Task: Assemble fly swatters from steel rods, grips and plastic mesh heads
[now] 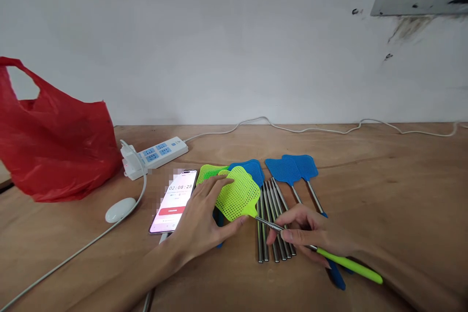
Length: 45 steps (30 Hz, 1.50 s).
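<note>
My left hand (203,222) grips the mesh head of a lime-green fly swatter (237,194), fingers over its top edge and thumb under its neck. My right hand (314,236) pinches the swatter's thin metal rod just above its green handle (351,265). The swatter lies slanted over a pile of green and blue swatter heads (252,168) and a row of several bare metal rods (272,219). Two blue fly swatters (292,169) lie to the right of the rods, with their blue handles running under my right hand.
A phone (173,201) with a lit timer screen lies left of my left hand. Behind it sit a white power strip (157,153), a white charger puck (120,209) on a cable, and a red plastic bag (54,151). A white cable (310,129) runs along the wall.
</note>
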Motion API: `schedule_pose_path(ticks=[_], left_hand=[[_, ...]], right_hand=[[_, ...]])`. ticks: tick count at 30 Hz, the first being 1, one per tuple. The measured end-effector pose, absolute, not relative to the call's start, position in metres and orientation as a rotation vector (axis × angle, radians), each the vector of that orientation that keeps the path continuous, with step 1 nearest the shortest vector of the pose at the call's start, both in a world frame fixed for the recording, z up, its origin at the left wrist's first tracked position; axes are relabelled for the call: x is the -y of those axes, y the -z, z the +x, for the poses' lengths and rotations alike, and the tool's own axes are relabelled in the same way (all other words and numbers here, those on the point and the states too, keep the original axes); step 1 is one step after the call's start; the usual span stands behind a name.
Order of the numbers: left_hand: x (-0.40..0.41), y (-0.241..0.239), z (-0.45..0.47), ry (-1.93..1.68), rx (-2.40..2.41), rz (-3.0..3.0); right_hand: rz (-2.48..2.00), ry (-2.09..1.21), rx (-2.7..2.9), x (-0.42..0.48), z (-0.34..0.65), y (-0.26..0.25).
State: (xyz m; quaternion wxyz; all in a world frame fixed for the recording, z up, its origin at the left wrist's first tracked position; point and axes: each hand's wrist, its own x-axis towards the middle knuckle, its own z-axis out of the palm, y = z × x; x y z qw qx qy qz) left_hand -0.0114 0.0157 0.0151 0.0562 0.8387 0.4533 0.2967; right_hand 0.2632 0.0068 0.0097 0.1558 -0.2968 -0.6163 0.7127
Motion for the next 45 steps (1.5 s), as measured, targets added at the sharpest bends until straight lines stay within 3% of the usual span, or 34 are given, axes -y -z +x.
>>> schedule_pose_path(ticks=[13,24,45], left_hand=[[-0.015,-0.020,-0.010,-0.953,-1.345,2.466],[-0.024,-0.009,-0.013,-1.235,-1.295,1.814],[-0.015,-0.005,-0.015,-1.064,-1.314,2.058]], right_hand=[[-0.947,-1.942,1.795,-0.009,0.262,-0.010],[-1.057,-1.865,1.629,-0.008,0.262,-0.005],[-1.038,-1.811,1.691,-0.010,0.260,-0.008]])
